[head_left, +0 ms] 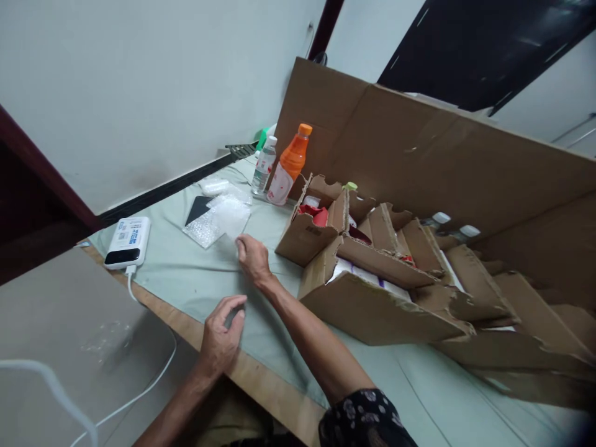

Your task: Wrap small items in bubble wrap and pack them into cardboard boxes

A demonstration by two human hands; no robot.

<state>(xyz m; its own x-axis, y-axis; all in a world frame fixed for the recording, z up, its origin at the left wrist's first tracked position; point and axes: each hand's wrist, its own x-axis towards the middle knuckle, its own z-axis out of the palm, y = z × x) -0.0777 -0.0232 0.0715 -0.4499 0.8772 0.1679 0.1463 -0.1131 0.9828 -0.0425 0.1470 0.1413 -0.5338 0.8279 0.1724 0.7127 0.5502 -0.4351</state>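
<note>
bubble wrap (pixel 218 220) | clear, flat, stacked | right hand (pixel 251 256) fingertips touching edge, loosely curled | left hand (pixel 221 335) half-curled, empty

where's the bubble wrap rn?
Head view, left of centre: the bubble wrap lies on the green cloth, just beyond the right hand, partly over a black phone, right of the white power bank.

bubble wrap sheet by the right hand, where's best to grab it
Probably the near corner of the bubble wrap sheet, beside the right hand. It lies flat on the green cloth, so pinch and lift that free edge from the near side.
</note>
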